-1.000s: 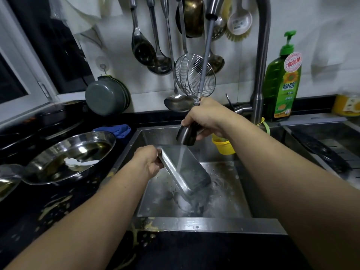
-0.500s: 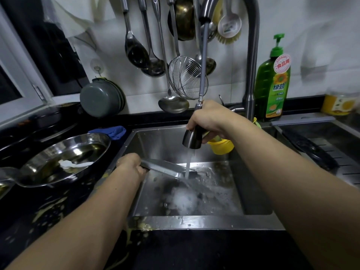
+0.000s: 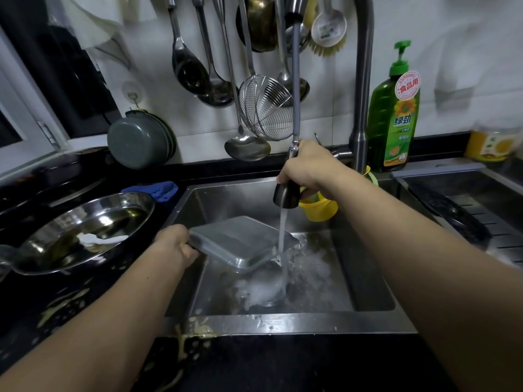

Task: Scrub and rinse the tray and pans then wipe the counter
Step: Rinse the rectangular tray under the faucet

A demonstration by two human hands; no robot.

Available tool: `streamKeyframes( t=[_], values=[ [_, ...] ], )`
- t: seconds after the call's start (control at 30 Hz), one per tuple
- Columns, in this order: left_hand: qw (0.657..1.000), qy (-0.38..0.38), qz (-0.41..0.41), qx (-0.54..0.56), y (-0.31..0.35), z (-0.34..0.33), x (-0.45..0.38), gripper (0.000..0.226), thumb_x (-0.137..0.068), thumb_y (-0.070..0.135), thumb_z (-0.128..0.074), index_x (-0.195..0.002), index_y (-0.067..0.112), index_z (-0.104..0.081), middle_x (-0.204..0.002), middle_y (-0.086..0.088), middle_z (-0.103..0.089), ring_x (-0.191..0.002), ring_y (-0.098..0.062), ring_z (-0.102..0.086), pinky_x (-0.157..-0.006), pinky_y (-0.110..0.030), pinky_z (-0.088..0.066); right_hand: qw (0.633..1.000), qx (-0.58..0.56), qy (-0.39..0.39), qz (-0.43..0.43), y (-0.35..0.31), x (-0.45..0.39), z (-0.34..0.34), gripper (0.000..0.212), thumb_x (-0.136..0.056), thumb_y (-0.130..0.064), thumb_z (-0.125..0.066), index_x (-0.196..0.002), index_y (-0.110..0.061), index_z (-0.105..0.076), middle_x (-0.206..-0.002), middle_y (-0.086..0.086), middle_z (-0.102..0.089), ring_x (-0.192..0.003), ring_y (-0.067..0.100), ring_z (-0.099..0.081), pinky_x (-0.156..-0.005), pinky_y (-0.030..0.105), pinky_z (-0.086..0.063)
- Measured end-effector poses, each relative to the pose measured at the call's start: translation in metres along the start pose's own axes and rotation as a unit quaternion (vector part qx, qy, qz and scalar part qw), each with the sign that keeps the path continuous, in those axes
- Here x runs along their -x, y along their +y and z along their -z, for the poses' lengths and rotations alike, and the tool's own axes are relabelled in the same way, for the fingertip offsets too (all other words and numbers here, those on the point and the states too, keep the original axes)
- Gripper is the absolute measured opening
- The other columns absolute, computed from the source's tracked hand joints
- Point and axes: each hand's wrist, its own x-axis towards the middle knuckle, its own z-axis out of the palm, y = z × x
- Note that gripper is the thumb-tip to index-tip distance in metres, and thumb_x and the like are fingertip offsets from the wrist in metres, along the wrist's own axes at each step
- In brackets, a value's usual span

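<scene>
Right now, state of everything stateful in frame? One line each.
tray: upside down, tilted over the sink, gripped at its left edge
left hand: grips the tray
right hand: grips the sprayer
sprayer: pulled out, running, stream hits the tray's right edge
sink: wet, foam at the bottom
round pan: upright on the counter, residue inside
counter: splattered, unwiped

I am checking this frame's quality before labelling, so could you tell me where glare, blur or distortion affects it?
Head view: glare streaks the steel pan on the dark counter; the tray in the left hand looks soft, as does the water below the spray head in the right hand; wide-angle bending curves the window frame and forearms.
</scene>
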Motion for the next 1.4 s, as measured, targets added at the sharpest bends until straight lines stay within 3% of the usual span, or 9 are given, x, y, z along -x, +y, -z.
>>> streamKeyframes(
  t=[0.2, 0.47, 0.6, 0.73, 0.87, 1.0, 1.2, 1.3, 1.4],
  values=[
    [0.999, -0.023, 0.006, -0.021, 0.002, 0.009, 0.006, 0.030, -0.109, 0.012, -0.039, -0.136, 0.006, -0.052, -0.113, -0.020, -0.067, -0.092, -0.033, -0.070, -0.060, -0.048, -0.053, 0.998, 0.049, 0.028, 0.001, 0.005, -0.007, 0.004, 0.033, -0.075, -0.012, -0.076, -0.099, -0.015, -0.053, -0.100, 0.013, -0.062, -0.081, 0.033, -0.067, -0.061, 0.049, -0.063],
    [0.996, -0.053, -0.042, -0.061, 0.004, 0.008, -0.005, 0.035, -0.108, 0.014, -0.038, -0.104, 0.011, -0.073, -0.108, -0.017, -0.075, -0.098, -0.033, -0.072, -0.067, -0.045, -0.054, 0.995, 0.084, 0.052, 0.004, 0.016, -0.016, 0.016, 0.043, -0.071, -0.017, -0.077, -0.106, -0.016, -0.051, -0.109, 0.013, -0.059, -0.094, 0.035, -0.062, -0.078, 0.049, -0.061],
    [0.993, -0.066, -0.078, -0.065, 0.002, -0.003, -0.002, 0.031, -0.104, 0.009, -0.041, -0.112, 0.010, -0.071, -0.108, -0.018, -0.074, -0.099, -0.036, -0.072, -0.074, -0.045, -0.056, 0.997, 0.065, 0.041, 0.009, 0.015, -0.018, 0.011, 0.036, -0.072, -0.015, -0.079, -0.093, -0.019, -0.050, -0.106, 0.012, -0.060, -0.094, 0.034, -0.063, -0.074, 0.049, -0.062],
    [0.992, -0.049, -0.104, -0.042, 0.007, -0.003, -0.013, 0.027, -0.098, 0.011, -0.049, -0.116, 0.010, -0.070, -0.112, -0.020, -0.075, -0.100, -0.040, -0.072, -0.092, -0.060, -0.055, 0.998, 0.046, 0.031, 0.013, 0.016, -0.021, 0.007, 0.036, -0.076, -0.012, -0.078, -0.097, -0.018, -0.050, -0.100, 0.011, -0.061, -0.088, 0.033, -0.066, -0.067, 0.049, -0.063],
    [0.988, -0.055, -0.131, -0.066, 0.008, -0.003, -0.008, 0.025, -0.099, 0.014, -0.048, -0.101, 0.012, -0.073, -0.108, -0.018, -0.075, -0.104, -0.036, -0.071, -0.091, -0.047, -0.056, 0.996, 0.069, 0.047, 0.019, 0.019, -0.028, 0.006, 0.036, -0.079, -0.015, -0.075, -0.105, -0.018, -0.050, -0.105, 0.009, -0.059, -0.096, 0.032, -0.063, -0.080, 0.048, -0.061],
    [0.983, -0.079, -0.144, -0.078, 0.006, -0.003, 0.000, 0.027, -0.103, 0.015, -0.045, -0.094, 0.012, -0.070, -0.110, -0.020, -0.074, -0.110, -0.037, -0.068, -0.100, -0.051, -0.052, 0.994, 0.079, 0.070, 0.032, 0.021, -0.035, 0.003, 0.031, -0.080, -0.018, -0.069, -0.104, -0.018, -0.049, -0.107, 0.010, -0.059, -0.101, 0.033, -0.061, -0.085, 0.048, -0.059],
    [0.975, -0.134, -0.149, -0.095, 0.002, -0.008, 0.009, 0.035, -0.107, 0.010, -0.038, -0.086, 0.011, -0.066, -0.072, -0.006, -0.075, -0.078, -0.025, -0.069, -0.075, -0.036, -0.054, 0.994, 0.070, 0.074, 0.040, 0.021, -0.044, -0.005, 0.035, -0.077, -0.020, -0.072, -0.102, -0.020, -0.048, -0.101, 0.007, -0.059, -0.095, 0.031, -0.061, -0.081, 0.049, -0.060],
    [0.969, -0.157, -0.151, -0.119, 0.002, -0.009, 0.012, 0.036, -0.107, 0.013, -0.039, -0.091, 0.009, -0.071, -0.086, -0.013, -0.077, -0.087, -0.031, -0.071, -0.084, -0.041, -0.055, 0.995, 0.053, 0.073, 0.035, 0.021, -0.046, -0.008, 0.035, -0.075, -0.020, -0.076, -0.094, -0.024, -0.047, -0.101, 0.007, -0.057, -0.091, 0.031, -0.061, -0.076, 0.048, -0.061],
    [0.967, -0.167, -0.146, -0.122, 0.003, -0.010, 0.010, 0.034, -0.108, 0.015, -0.040, -0.106, 0.004, -0.072, -0.104, -0.022, -0.075, -0.100, -0.037, -0.070, -0.091, -0.047, -0.055, 0.996, 0.040, 0.069, 0.031, 0.021, -0.046, -0.009, 0.040, -0.074, -0.020, -0.079, -0.101, -0.021, -0.050, -0.098, 0.005, -0.056, -0.091, 0.031, -0.060, -0.076, 0.049, -0.061]
  ],
)
